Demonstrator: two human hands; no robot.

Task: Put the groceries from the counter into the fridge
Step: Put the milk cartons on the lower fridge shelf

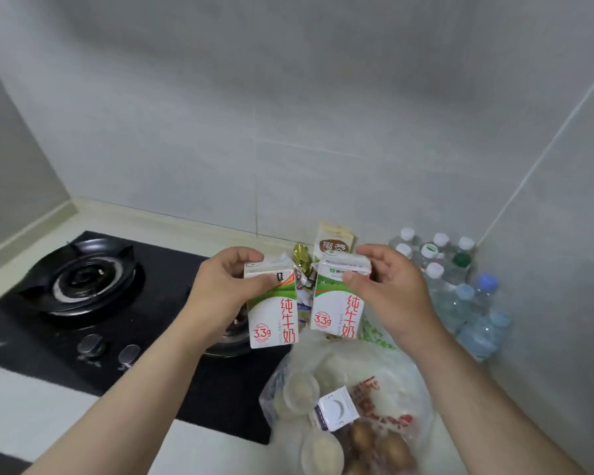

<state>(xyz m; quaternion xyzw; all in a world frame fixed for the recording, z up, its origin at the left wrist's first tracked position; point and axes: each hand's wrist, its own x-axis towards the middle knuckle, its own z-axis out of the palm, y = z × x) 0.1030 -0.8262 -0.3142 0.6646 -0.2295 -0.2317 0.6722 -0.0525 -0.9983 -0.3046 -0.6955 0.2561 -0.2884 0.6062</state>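
Left grip [227,286] curled round the top of the left milk carton [275,313], thumb across its front. Right grip [388,289] clamped the same way on the right milk carton [336,303]. Both cartons lifted clear of the counter [21,402], near upright, side by side and just apart. Underneath and to the left, a black gas stove [83,296]. In the right corner, a wrapped pack of water bottles [460,296]. Nearer the front, a translucent plastic bag [381,378] with potatoes [388,447] inside. Against the wall behind the cartons, a brown-labelled carton [335,241]. On the bag, a small white sachet [335,407].
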